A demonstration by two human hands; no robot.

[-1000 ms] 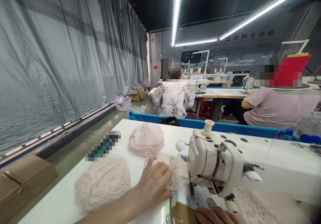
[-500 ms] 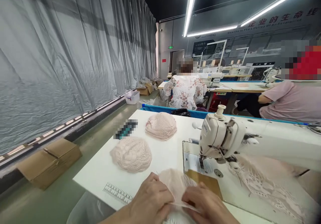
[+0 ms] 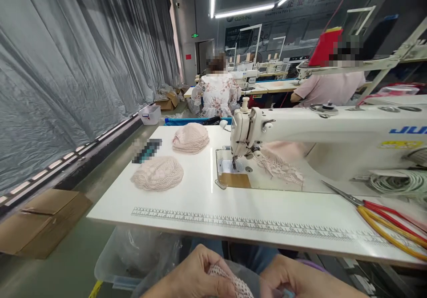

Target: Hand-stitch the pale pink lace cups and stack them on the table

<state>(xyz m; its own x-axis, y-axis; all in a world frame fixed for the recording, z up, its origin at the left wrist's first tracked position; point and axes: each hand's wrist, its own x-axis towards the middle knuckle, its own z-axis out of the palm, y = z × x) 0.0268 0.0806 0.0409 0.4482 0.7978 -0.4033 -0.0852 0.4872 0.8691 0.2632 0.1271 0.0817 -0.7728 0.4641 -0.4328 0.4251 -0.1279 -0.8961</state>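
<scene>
My left hand (image 3: 203, 273) is closed on a pale pink lace piece (image 3: 233, 282), below the table's front edge. A sheer part stretches from the lace towards my right hand (image 3: 293, 276), whose fingers are curled at its edge and partly cut off by the picture. A stack of pink lace pieces (image 3: 157, 173) lies on the left of the white table (image 3: 187, 200). Behind it sits a second stack of pink cup-shaped pieces (image 3: 191, 138). More lace fabric (image 3: 280, 167) lies under the arm of the white sewing machine (image 3: 245, 133).
Scissors with red and yellow handles (image 3: 376, 222) lie at the right, near coiled cord (image 3: 396, 183). A printed ruler (image 3: 233, 222) runs along the front edge. A clear plastic bin (image 3: 113, 262) stands below left, and a cardboard box (image 3: 43, 222) on the floor. Two people sit ahead.
Both hands have moved from above the tabletop down below its front edge, with the lace piece. The view has turned right, bringing the scissors and more of the sewing machine into sight.
</scene>
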